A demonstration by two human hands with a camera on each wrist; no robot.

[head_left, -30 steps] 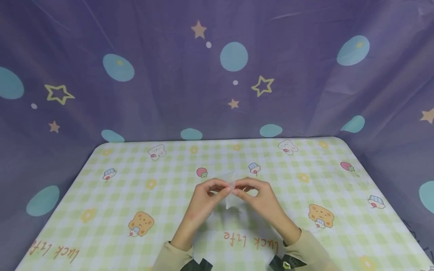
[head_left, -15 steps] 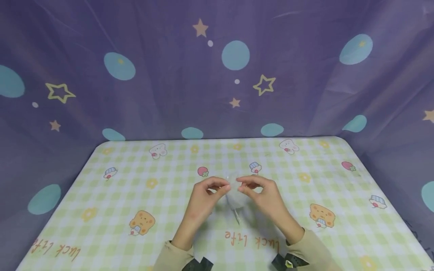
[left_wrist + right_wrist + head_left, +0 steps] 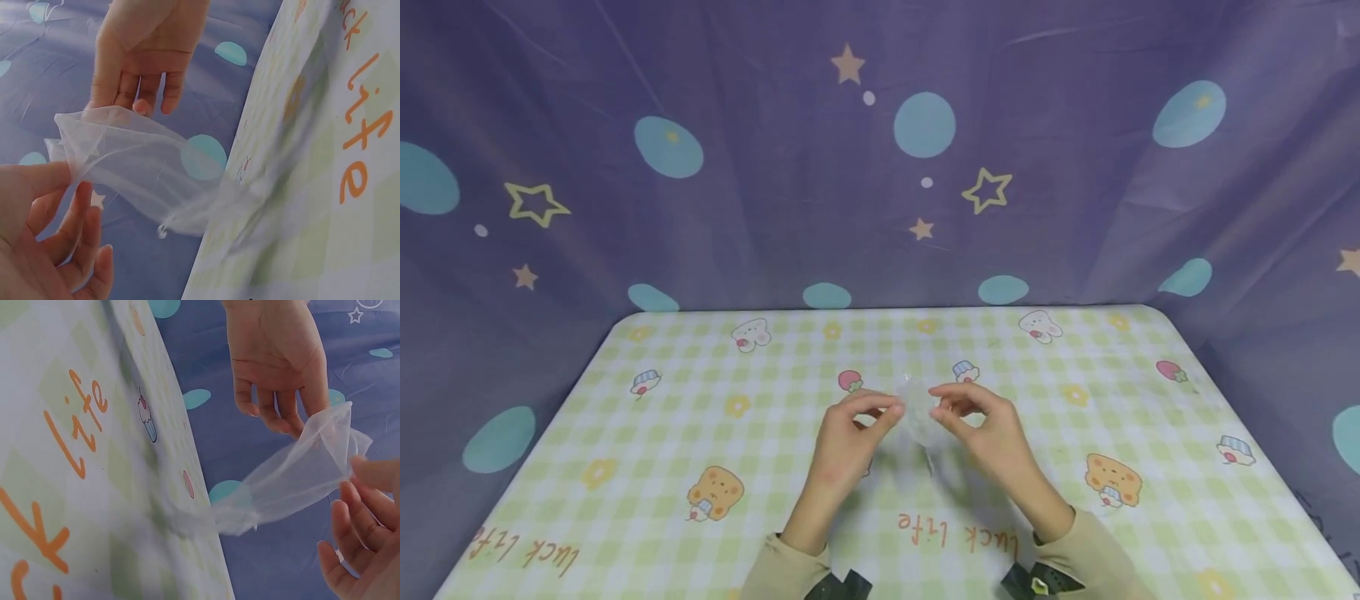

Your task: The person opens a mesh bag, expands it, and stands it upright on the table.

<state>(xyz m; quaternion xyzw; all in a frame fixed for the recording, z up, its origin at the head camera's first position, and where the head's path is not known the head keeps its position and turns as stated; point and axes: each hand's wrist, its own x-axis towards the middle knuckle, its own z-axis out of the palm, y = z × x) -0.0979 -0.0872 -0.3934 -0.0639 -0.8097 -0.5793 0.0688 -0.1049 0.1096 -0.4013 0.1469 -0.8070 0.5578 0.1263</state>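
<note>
A sheer, whitish mesh bag hangs between both hands above the middle of the table. My left hand pinches one side of its upper rim between thumb and index finger. On the other side, my right hand pinches the opposite edge. In the left wrist view the bag is spread at the top and narrows downward, with a small knot along its lower edge. The right wrist view shows the bag trailing toward the table. The other fingers of both hands are loosely bent.
A green-and-white checked cloth with printed cartoons and lettering covers the table. Behind and around it hangs a purple curtain with stars and blue ovals. Dark wrist devices sit at the sleeves.
The hands have moved slightly apart from near contact, and the bag's top has spread between them. Its lower end, hanging toward the table, has shifted.
</note>
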